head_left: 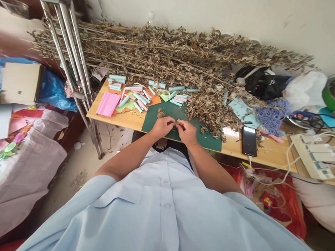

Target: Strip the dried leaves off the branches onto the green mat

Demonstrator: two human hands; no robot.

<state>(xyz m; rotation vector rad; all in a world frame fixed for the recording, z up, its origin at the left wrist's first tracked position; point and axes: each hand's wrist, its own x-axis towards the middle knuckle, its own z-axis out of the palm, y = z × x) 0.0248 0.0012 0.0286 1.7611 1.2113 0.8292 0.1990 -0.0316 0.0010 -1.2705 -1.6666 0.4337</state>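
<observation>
My left hand (163,126) and my right hand (186,132) meet over the front of a green cutting mat (153,120). Both are closed in a pinch, fingertips almost touching, on a small brownish bit that looks like dried leaf (175,127). Just beyond my left hand lies a small clump of crumbled leaf (160,113). A heap of dried leaves (212,112) covers the right part of the mat, beyond my right hand. Blue and pink paper rolls (142,98) lie on coloured sheets to the left and behind.
Long bundles of dried leafy stalks (162,51) fill the table's back along the wall. Metal crutches (71,47) lean at the left. Pink paper (108,104) lies near the left edge. On the right are a phone (249,141), blue-violet cord (274,113) and a power strip (314,154) with cables.
</observation>
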